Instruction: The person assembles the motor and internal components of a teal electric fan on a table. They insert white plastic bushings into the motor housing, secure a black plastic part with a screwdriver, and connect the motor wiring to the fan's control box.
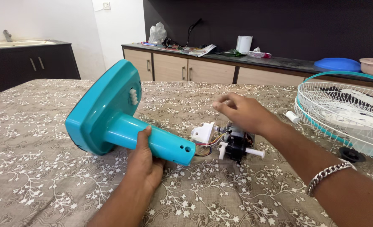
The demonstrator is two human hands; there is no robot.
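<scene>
Floral-patterned cloth covers the wide tabletop, with a dark sink cabinet at far left and a long counter against the dark wall behind. Lying on its side at left is the teal fan base, its flat foot tipped up and its round neck pointing right. The left hand is wrapped around that neck from below, thumb over the top. The base looks like hollow, stiff plastic, probably light but smooth and a little slippery; the neck seems the surest place to grip. Coloured wires run from the neck's open end to the fan motor, a small black and white block resting on the cloth, likely denser and more delicate at its thin white shaft. Above it hovers the right hand, fingers pinched together, though whether they hold anything I cannot tell. On the counter sit a white plastic bag and a white roll. At far right lies the white fan guard.
</scene>
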